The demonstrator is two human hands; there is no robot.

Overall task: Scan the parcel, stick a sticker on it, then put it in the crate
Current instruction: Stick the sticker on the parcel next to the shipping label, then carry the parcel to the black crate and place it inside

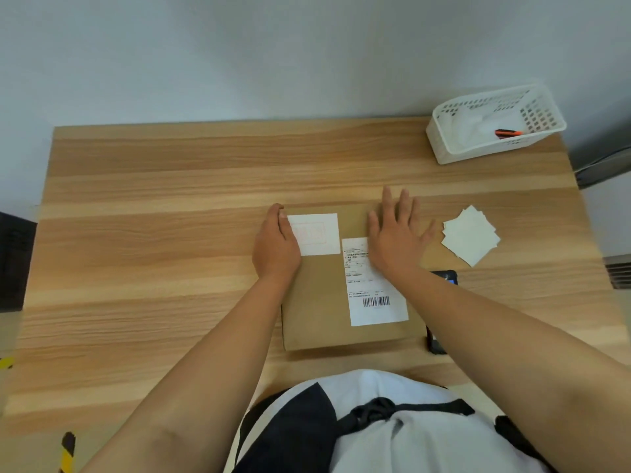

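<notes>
Both hands lie flat on the parcel [321,302]: left hand [275,247] pressing the sticker [316,233] down, right hand [392,238] spread open; the crate [444,145] at the table's far right corner awaits.

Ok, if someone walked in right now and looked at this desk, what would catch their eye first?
Probably the two hands pressed flat on the brown parcel at the middle of the wooden table: the left hand beside a white sticker, the right hand over the top of the shipping label. Next, the white basket at the far right corner and the loose stack of stickers right of the parcel.
</notes>
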